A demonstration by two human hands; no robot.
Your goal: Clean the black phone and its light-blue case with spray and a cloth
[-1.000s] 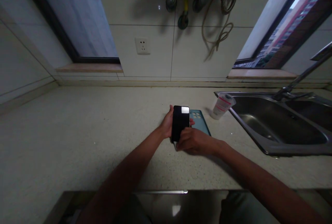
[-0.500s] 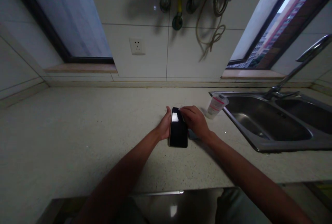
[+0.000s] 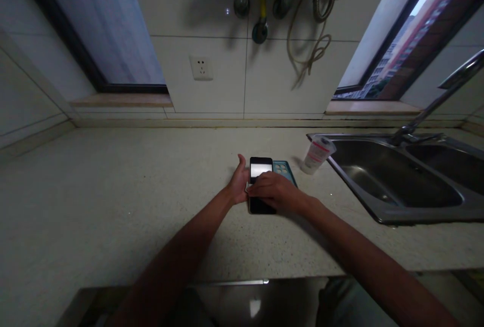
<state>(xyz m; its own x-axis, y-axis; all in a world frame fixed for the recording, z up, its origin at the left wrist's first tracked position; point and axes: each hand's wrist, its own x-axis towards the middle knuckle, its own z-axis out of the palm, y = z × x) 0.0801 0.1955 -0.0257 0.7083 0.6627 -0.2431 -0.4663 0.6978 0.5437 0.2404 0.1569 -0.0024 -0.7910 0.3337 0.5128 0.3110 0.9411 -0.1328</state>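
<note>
A black smartphone lies screen up, with a bright reflection near its top. My left hand grips its left edge, thumb stretched up and away from the glass; the other fingers are partly hidden by the phone. Across the middle of the screen rests my right hand, its fingers pressed together on a small white wipe-like piece, which pokes out by the fingertips at the phone's left edge. A teal phone case with round camera holes lies to the right of the phone, partly covered by the right hand.
On the speckled pale countertop, a clear plastic cup with red print stands right of the case. Beyond it is a steel double sink with a tap. A wall socket and pipes are behind.
My right hand has slid down and left across the screen, from the phone's upper right to its middle. The teal case shows more now. My left hand keeps its place.
</note>
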